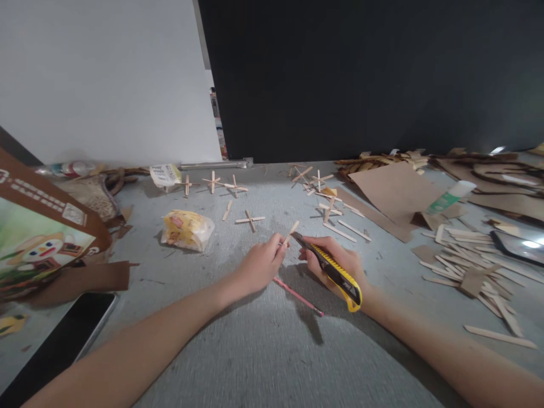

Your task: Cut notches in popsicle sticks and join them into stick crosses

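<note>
Forearms (pixel 178 323) slant inward over the grey desk (pixel 221 368), wrists turned toward each other. The left hand (pixel 263 260) has its grip pinched on a pale, flat wooden stick (pixel 292 229); the right hand (pixel 334 258) is closed around a yellow-and-black utility knife (pixel 335 269), its tip beside the stick. A slim pink rod (pixel 300 296) lies just below. Crossed wooden sticks (pixel 250 220) sit toward the desk's far edge, loose sticks (pixel 505 316) toward its right. White lettering on the brown printed bag (pixel 91 232), near the left edge, is too small for me to read.
</note>
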The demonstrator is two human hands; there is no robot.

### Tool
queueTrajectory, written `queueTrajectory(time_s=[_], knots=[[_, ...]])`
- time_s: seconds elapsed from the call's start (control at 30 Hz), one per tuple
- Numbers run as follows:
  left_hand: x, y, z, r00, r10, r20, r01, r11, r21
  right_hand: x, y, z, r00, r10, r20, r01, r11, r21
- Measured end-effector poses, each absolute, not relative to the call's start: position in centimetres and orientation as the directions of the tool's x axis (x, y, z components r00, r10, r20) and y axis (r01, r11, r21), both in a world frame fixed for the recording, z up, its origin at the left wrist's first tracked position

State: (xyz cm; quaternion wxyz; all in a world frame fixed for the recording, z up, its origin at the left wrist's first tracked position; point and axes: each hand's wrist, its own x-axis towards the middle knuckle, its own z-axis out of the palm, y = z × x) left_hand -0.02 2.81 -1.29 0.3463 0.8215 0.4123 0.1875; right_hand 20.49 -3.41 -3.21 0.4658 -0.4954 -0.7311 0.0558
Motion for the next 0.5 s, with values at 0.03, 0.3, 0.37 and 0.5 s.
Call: queueTrajectory(time_s=[0.03, 0.3, 0.37, 0.5], knots=[[-0.01, 2.84, -1.37, 0.591, 0.806, 0.029, 0.553, -0.431, 0.713, 20.44, -3.35, -3.27, -0.085, 0.760, 0.644, 0.671, 0.522, -0.527], [-0.03, 2.92, -2.06, 0.588, 0.808, 0.030, 0.639, -0.487, 0.595, 19.78, -3.34, -3.08, -0.043, 0.763, 0.645, 0.630, 0.522, -0.575], [-0.01, 2.91, -2.10, 0.589, 0.808, 0.025, 0.643, -0.487, 0.591, 19.71, -3.45, -3.02, -0.025, 0.795, 0.605, 0.613, 0.491, -0.619], [0.09, 2.90, -2.07, 0.582, 0.812, 0.040, 0.638, -0.487, 0.596, 19.62, -3.54, -3.19, -0.016, 0.810, 0.586, 0.587, 0.482, -0.650]])
